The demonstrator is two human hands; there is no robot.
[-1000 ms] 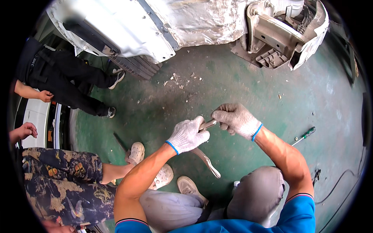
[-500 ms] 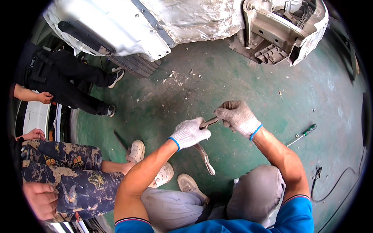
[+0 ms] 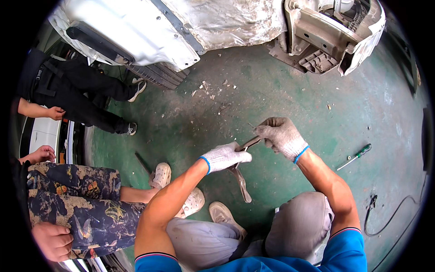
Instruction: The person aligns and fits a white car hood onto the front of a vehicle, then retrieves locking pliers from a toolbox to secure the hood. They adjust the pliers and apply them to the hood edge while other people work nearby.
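Left hand (image 3: 226, 157) has fingers closed round a curved metallic piece (image 3: 240, 182) mid-length, probably steadying its upper end by right hand (image 3: 282, 136), fingers curled, grip unclear.

Long, narrow, curved grey-brown strip (image 3: 240, 180) aslant in the left hand (image 3: 225, 157), ends out above and below

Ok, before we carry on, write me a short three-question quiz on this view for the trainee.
1. Fill in: the off-white knit glove on the right hand is edged in ___.

2. True or false: a green-handled screwdriver lies on the green floor, to the right of that hand.

3. Which hand is wrapped around the middle of the long curved grey metal tool?
A) left hand
B) right hand
C) neither

Key: 1 blue; 2 true; 3 A
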